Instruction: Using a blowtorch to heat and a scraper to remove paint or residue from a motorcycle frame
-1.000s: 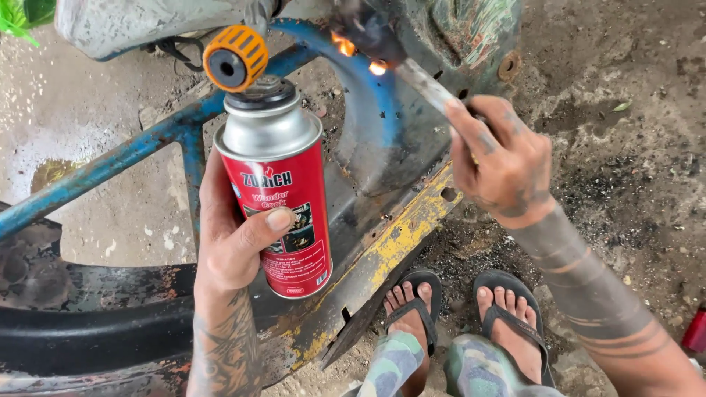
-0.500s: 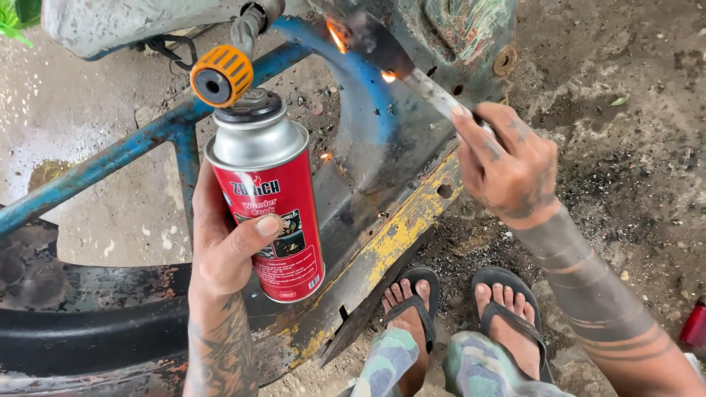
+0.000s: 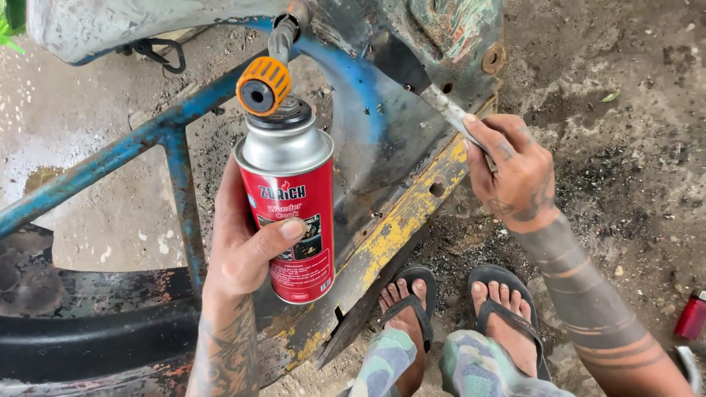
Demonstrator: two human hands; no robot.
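In the head view, a red gas canister (image 3: pixel 290 213) with a silver top is grasped by the left hand (image 3: pixel 243 254), the thumb lying across its label and the fingers wrapped behind it. The canister is held upright, left of the middle of the scene. A torch head with an orange knob (image 3: pixel 263 85) is fitted on top of it, and its nozzle points far, toward the metal frame.

A scraper (image 3: pixel 426 87) with a dark blade and a pale handle is grasped by the right hand (image 3: pixel 515 176), fingers clenched around the handle. The blade is laid against the blue painted panel (image 3: pixel 368 125), far from the hand and to its left. Below it, a yellow worn edge (image 3: pixel 401 220) of the frame runs slantwise toward the near left. A blue tube (image 3: pixel 110 158) of the frame crosses the left side.

Two feet in black sandals (image 3: pixel 507 309) are seen on the dirty concrete ground (image 3: pixel 625 147), near the bottom. A red lighter (image 3: pixel 691 315) lies at the right edge, well apart from the hands.
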